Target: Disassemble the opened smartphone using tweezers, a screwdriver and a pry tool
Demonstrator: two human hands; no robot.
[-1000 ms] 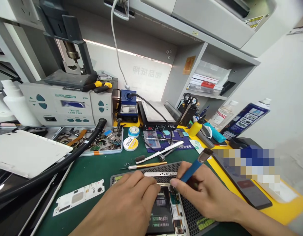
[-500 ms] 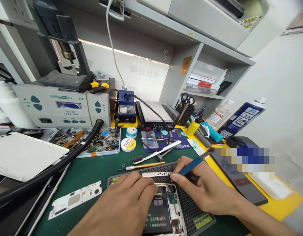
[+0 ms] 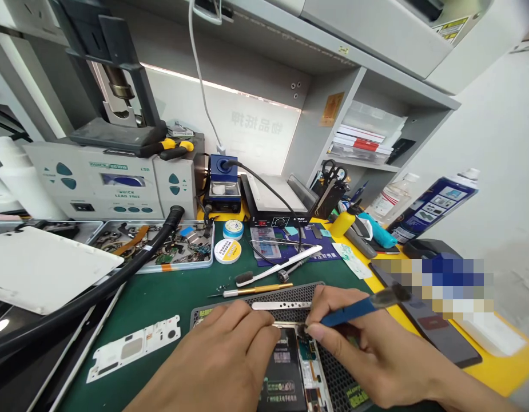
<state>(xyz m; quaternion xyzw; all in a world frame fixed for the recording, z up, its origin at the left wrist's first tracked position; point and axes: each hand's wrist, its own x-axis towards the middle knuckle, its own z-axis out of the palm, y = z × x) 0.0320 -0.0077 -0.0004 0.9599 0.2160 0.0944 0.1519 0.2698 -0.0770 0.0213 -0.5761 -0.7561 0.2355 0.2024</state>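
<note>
My left hand [image 3: 230, 349] is closed over the upper left of an opened phone [image 3: 313, 366], fingers curled at its top edge. A black battery [image 3: 283, 375] and a strip of circuit board show in the phone; its left side is hidden by the hand. Pinched in my right hand [image 3: 358, 343] is a blue-handled tool [image 3: 347, 312], its flat dark end pointing up and right. Its working end is near the top of the board, largely hidden by the fingers. A pale strip with small holes [image 3: 281, 305] lies just above the phone.
A perforated dark mat [image 3: 339, 366] lies under the phone. A white phone frame part [image 3: 133, 348] is at left, with a black hose [image 3: 96, 292] behind it. A gold pen-like tool [image 3: 258, 290] and a white brush [image 3: 281, 266] lie beyond the mat.
My right hand has shifted slightly right and down. The blue-handled tool has tilted lower, its dark end swinging right. My left hand keeps its hold; the camera view has shifted a little.
</note>
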